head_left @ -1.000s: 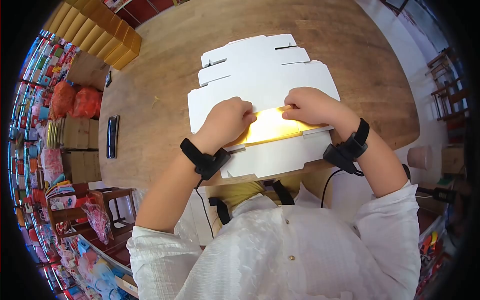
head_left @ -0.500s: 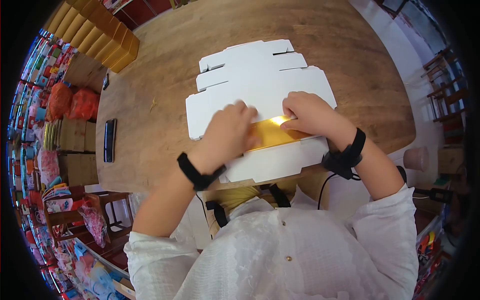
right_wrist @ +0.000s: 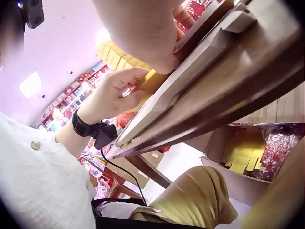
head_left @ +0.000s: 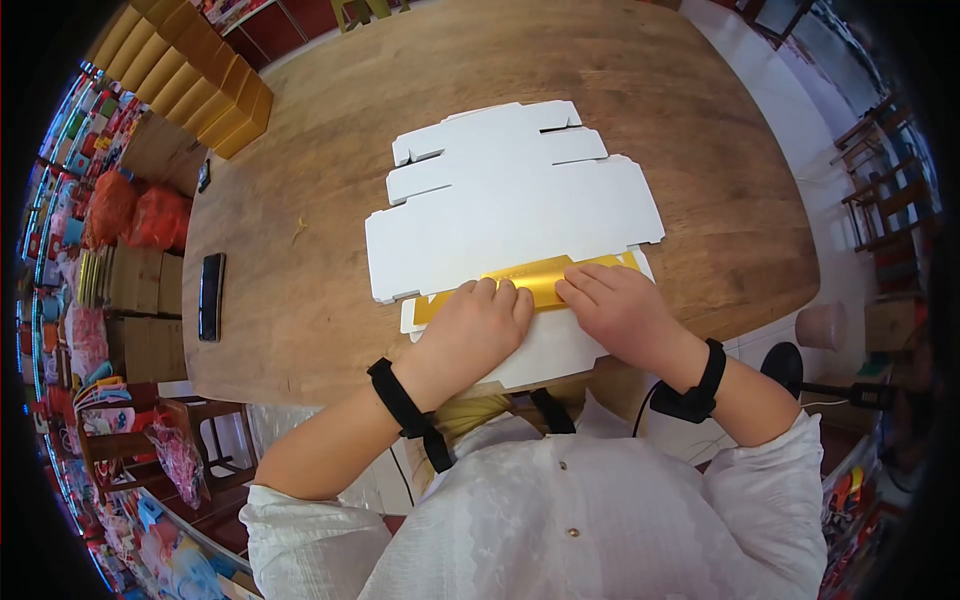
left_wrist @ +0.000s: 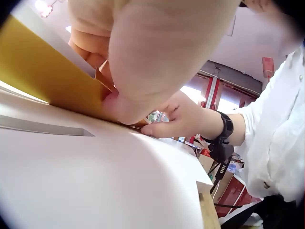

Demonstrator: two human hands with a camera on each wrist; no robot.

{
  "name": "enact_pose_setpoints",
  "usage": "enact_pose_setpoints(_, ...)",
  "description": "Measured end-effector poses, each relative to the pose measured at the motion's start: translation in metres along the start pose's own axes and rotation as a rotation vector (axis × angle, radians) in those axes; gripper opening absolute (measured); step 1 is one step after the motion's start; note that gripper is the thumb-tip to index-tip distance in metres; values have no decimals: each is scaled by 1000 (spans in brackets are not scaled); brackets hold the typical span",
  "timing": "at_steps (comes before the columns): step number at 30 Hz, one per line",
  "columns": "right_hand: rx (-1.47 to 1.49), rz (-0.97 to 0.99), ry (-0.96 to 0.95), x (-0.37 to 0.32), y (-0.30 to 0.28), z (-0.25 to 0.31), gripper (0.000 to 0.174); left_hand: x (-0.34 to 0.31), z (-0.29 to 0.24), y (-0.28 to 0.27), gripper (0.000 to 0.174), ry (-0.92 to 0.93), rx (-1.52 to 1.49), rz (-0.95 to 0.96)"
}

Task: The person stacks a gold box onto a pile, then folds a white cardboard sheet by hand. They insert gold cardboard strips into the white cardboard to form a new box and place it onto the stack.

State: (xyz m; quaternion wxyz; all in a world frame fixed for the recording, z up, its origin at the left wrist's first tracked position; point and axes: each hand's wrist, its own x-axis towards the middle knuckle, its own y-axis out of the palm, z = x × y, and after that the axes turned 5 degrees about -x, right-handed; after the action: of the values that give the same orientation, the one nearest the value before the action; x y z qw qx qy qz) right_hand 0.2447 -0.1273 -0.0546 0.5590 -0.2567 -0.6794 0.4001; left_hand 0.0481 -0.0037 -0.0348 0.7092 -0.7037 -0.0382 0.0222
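A: "You pushed the gold flap (head_left: 535, 273) down flatter (it stood up shiny before), on the white card (head_left: 520, 205) near the table (head_left: 330, 130) edge."

B: "Your left hand (head_left: 475, 325) pinched it, and your right hand (head_left: 620, 310) pressed flat right beside. The fold looked nearly done."

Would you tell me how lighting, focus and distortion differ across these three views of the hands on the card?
Head view: fisheye bends the brown wooden table, corners go black, and the shiny gold card flap glints. Left wrist view: the left hand sits too close and blurs; the flat white card sheet washes out. Right wrist view: the right hand is soft, the table's underside shadowed.
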Motion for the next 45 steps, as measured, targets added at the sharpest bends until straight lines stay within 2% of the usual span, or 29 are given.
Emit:
enact_pose_setpoints(5, 24, 382, 13, 17, -1, -9, 8, 10, 16, -3, 23, -67, -137, -23)
enact_pose_setpoints(7, 100, 489, 67, 42, -9, -22, 8, 20, 34, -9, 16, -200, -438, 15)
enact_pose_setpoints(9, 173, 593, 122, 57, -5, -39, 9, 32, 58, -15, 20, -263, -708, 38)
enact_pose_setpoints(11, 443, 673, 279, 64, 8, -56, 14, 43, 79, -16, 24, -343, -903, 193)
enact_pose_setpoints(12, 336, 824, 313, 76, 4, -57, 24, 45, 81, -12, 24, -343, -897, 188)
enact_pose_setpoints(13, 333, 820, 311, 79, 6, -55, 24, 48, 81, -6, 24, -330, -662, 116)
enact_pose_setpoints(14, 186, 776, 282, 77, 10, -52, 35, 50, 82, -1, 25, -314, -429, 46)
enact_pose_setpoints(15, 41, 732, 253, 75, 14, -50, 48, 49, 82, 4, 25, -314, -428, 47)
enact_pose_setpoints(17, -16, 619, 257, 67, 22, -47, 59, 48, 81, 14, 28, -253, -281, -153)
enact_pose_setpoints(18, -71, 507, 258, 64, 22, -44, 70, 47, 79, 14, 28, -252, -282, -153)
enact_pose_setpoints(19, -71, 506, 258, 61, 20, -40, 70, 48, 76, 13, 28, -218, -338, -132)
enact_pose_setpoints(21, -41, 229, 196, 59, 12, -27, 67, 53, 75, 13, 27, -222, -533, -41)
enact_pose_setpoints(23, 356, 97, 146, 48, -15, -2, 56, 48, 72, -9, 21, -227, -778, -20)
enact_pose_setpoints(24, 561, 86, 89, 38, -25, 4, 51, 41, 68, -26, 18, -175, -782, -210)
enact_pose_setpoints(25, 560, 91, 87, 27, -29, 1, 51, 31, 65, -47, 15, -122, -784, -396)
enact_pose_setpoints(27, 1452, 720, 555, -4, -39, -11, 48, 6, 67, -95, 11, 46, -715, -354)
enact_pose_setpoints(28, 1307, 503, 588, -26, -44, -18, 52, -1, 71, -105, 11, 47, -724, -355)
enact_pose_setpoints(29, 1150, 293, 603, -45, -49, -29, 56, -6, 76, -113, 12, 113, -533, -288)
enact_pose_setpoints(30, 1140, 305, 594, -53, -54, -51, 56, -8, 79, -116, 13, 170, -340, -225)
enact_pose_setpoints(32, 2336, -104, 1156, -52, -60, -90, 68, 2, 95, -112, 13, 192, -200, -256)
enact_pose_setpoints(33, 2192, -180, 1082, -49, -64, -89, 68, 7, 105, -110, 14, 219, -54, -267)
enact_pose_setpoints(35, 1849, 230, 984, -46, -64, -88, 54, 25, 116, -119, 21, 255, 42, -246)
enact_pose_setpoints(36, 1659, 334, 1011, -39, -63, -74, 44, 34, 120, -125, 27, 315, 152, -215)
enact_pose_setpoints(37, 1656, 351, 1007, -36, -58, -64, 44, 41, 122, -127, 27, 302, 148, -219)
enact_pose_setpoints(39, 1562, 253, 1225, -34, -41, -50, 37, 50, 127, -130, 42, 227, 431, -383)
enact_pose_setpoints(40, 1542, 166, 1279, -35, -35, -44, 33, 51, 125, -133, 55, 127, 573, -337)
enact_pose_setpoints(41, 1543, 174, 1279, -37, -32, -39, 33, 51, 116, -129, 55, 122, 570, -335)
enact_pose_setpoints(43, 1727, 69, 1384, -42, -29, -32, 32, 47, 63, -125, 66, -266, 238, -73)
enact_pose_setpoints(45, 1871, 59, 1435, -47, -31, -23, 32, 19, 4, -78, 79, -214, -217, -87)
